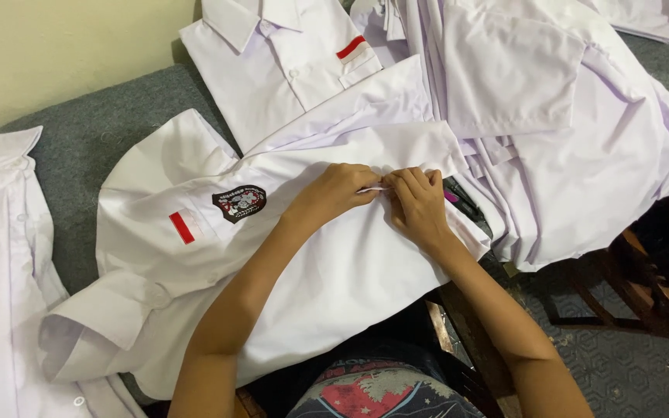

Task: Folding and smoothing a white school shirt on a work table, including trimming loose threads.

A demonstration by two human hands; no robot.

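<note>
White cotton school shirt with a black chest badge [272, 232] lies flat across the grey table [94, 139], collar toward nine o'clock; left hand [338, 192] and right hand [418, 203] pinch its hem edge at twelve o'clock.

There is one view only, from a camera on the person's head, looking steeply down and forward from close range. The forearms enter from six o'clock, the left hand [334, 193] and right hand [417, 203] meeting near centre. The grey table [87, 139] runs toward twelve o'clock; the floor [621, 364] shows at four o'clock.
</note>
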